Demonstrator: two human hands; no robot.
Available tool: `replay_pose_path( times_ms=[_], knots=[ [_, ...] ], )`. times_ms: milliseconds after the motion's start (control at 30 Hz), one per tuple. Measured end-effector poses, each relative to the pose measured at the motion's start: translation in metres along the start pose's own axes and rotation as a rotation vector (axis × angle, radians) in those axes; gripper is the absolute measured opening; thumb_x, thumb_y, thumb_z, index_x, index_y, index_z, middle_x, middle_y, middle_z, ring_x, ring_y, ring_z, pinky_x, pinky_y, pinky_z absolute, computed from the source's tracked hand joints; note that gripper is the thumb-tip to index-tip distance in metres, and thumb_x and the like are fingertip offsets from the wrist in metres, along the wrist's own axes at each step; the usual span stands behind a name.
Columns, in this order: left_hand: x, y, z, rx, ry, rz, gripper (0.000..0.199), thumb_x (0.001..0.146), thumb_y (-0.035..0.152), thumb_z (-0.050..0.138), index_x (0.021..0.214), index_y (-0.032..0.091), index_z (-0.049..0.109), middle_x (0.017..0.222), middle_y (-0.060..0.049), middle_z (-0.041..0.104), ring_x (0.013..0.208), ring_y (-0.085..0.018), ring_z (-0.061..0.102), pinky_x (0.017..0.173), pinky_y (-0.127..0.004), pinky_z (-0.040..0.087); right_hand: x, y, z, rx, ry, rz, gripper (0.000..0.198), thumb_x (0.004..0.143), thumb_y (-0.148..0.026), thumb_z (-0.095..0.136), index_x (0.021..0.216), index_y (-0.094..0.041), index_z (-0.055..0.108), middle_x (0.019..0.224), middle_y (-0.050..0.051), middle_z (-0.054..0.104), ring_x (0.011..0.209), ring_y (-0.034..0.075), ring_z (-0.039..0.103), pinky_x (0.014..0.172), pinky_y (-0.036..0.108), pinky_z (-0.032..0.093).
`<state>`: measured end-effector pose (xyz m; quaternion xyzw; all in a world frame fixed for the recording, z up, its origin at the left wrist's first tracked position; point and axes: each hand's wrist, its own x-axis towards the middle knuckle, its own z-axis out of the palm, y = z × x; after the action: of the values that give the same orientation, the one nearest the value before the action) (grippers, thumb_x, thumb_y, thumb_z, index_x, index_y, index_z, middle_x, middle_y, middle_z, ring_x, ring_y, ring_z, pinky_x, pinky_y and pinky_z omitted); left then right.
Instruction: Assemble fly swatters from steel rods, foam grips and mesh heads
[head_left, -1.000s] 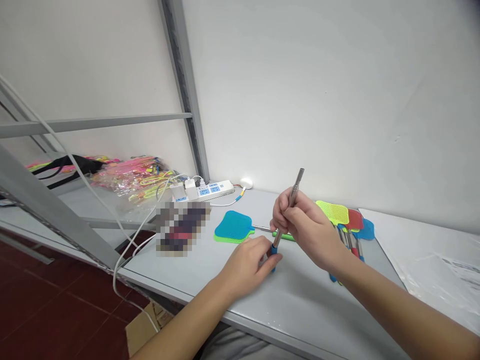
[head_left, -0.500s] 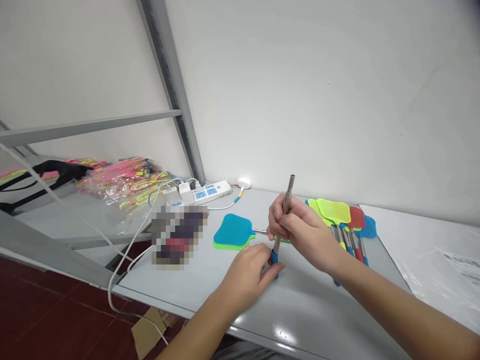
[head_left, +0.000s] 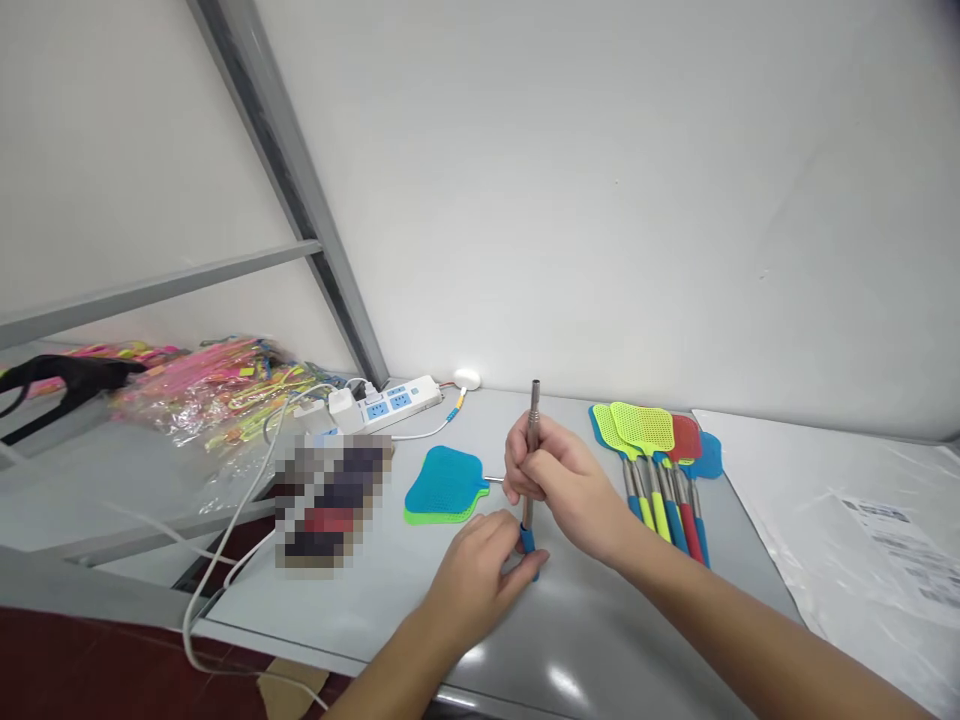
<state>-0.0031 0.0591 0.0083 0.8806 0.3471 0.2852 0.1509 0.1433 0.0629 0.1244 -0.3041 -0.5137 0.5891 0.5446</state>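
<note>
A metal telescopic fly swatter handle point(head_left: 528, 512) with a blue grip point(head_left: 529, 545) stands nearly upright between my hands, its hollow top end bare. My right hand point(head_left: 566, 485) is closed around the metal shaft. Lower down, my left hand point(head_left: 480, 565) pinches the blue grip between thumb and fingers. Left of the hands lie a blue swatter head point(head_left: 448, 478) and a green one point(head_left: 435, 517) beneath it; a thin metal rod runs from them behind my right hand. To the right, several fly swatters point(head_left: 645, 430) lie fanned together, with yellow, red and blue heads and coloured grips.
A power strip point(head_left: 401, 402) with plugs and white cables lies at the back left, near a blurred-out object point(head_left: 334, 505). Bagged colourful items point(head_left: 217, 385) fill the shelf beyond the grey metal frame point(head_left: 300, 200). White plastic packaging point(head_left: 847, 500) covers the right side.
The view has shifted, so the scene sits further left. The handle looks more upright than before. Both hands keep their hold on it, and more of the swatter grips on the right now shows.
</note>
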Motion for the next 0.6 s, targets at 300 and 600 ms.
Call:
replay_pose_path(
  times_ms=[300, 600],
  knots=[
    [0.004, 0.018, -0.001, 0.076, 0.040, 0.047, 0.019, 0.094, 0.032, 0.045, 0.083, 0.020, 0.057, 0.081, -0.006, 0.063, 0.076, -0.021, 0.058, 0.071, -0.034, 0.044, -0.012, -0.014, -0.012, 0.083, -0.181, 0.071, 0.013, 0.074, -0.011, 0.042, 0.074, -0.022, 0.046, 0.060, -0.008, 0.035, 0.055, 0.010, 0.034, 0.063, 0.029, 0.037],
    [0.001, 0.020, -0.003, 0.134, -0.065, 0.000, 0.025, 0.094, 0.036, 0.048, 0.074, 0.021, 0.050, 0.068, -0.002, 0.060, 0.064, -0.019, 0.052, 0.063, -0.031, 0.038, -0.016, -0.007, -0.013, 0.077, -0.148, -0.002, 0.012, 0.074, -0.010, 0.045, 0.073, -0.022, 0.048, 0.057, -0.008, 0.035, 0.053, 0.010, 0.031, 0.062, 0.030, 0.038]
  ],
)
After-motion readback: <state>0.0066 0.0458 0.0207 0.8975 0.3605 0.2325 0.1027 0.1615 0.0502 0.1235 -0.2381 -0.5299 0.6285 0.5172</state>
